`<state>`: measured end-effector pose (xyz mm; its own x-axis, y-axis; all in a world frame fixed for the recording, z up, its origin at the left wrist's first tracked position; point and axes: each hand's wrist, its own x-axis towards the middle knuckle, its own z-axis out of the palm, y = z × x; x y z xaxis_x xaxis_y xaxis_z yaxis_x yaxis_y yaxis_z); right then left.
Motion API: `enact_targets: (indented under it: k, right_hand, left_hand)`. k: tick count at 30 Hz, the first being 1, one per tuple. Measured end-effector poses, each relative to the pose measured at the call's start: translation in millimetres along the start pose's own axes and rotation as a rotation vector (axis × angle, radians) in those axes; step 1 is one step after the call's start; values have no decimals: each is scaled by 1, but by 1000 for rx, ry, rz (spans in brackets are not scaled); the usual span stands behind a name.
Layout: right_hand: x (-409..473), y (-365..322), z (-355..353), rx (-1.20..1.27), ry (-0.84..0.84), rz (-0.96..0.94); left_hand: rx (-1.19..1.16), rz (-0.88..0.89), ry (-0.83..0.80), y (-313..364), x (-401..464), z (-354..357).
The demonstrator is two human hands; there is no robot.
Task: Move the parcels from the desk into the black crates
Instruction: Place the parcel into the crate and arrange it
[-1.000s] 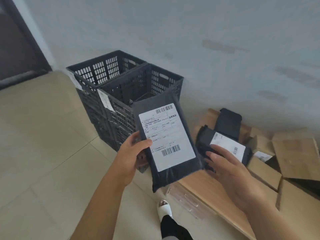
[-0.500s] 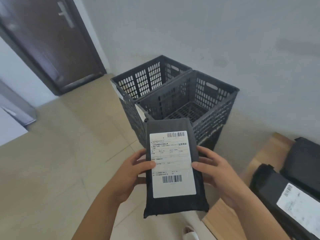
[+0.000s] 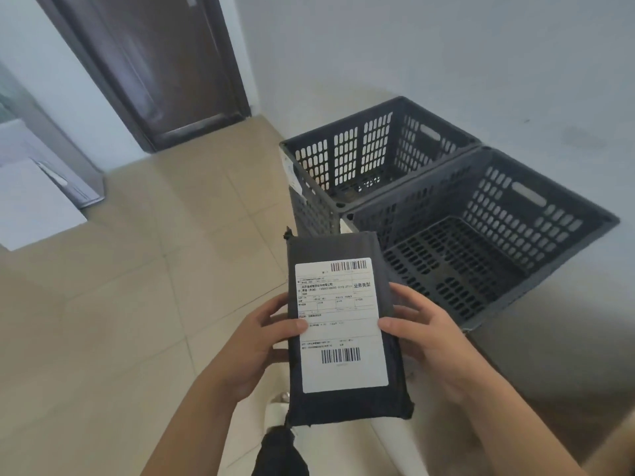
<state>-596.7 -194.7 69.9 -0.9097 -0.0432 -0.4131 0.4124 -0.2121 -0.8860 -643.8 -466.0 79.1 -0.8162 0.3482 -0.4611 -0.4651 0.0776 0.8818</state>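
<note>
A black parcel with a white shipping label is held upright in front of me. My left hand grips its left edge, thumb on the label. My right hand grips its right edge the same way. Two black perforated crates stand against the wall beyond it: the near crate right behind the parcel's top, the far crate to its left. Both show bare bottoms. The desk is out of view.
Beige floor tiles spread out to the left. A dark brown door stands at the back left, and a white and grey object sits at the left edge. My foot shows below the parcel.
My view swung left, away from the desk and its other parcels. The parcel went from one-handed to two-handed grip, and the crates now sit closer and to the right.
</note>
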Motion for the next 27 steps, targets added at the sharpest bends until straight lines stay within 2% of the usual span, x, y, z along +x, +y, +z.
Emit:
enact_targets:
  k: [7,14,27]
  right_hand:
    - [68,-12,96,53,148,10]
    - [121,-25,174,48,209,-10]
    - [151,-29,224,45,164,-46]
  left_hand:
    - [24,-46,-162,42,60,-114]
    - [-19,-53,-231,64,94,-206]
    - [-43,2,-311,63,101,-272]
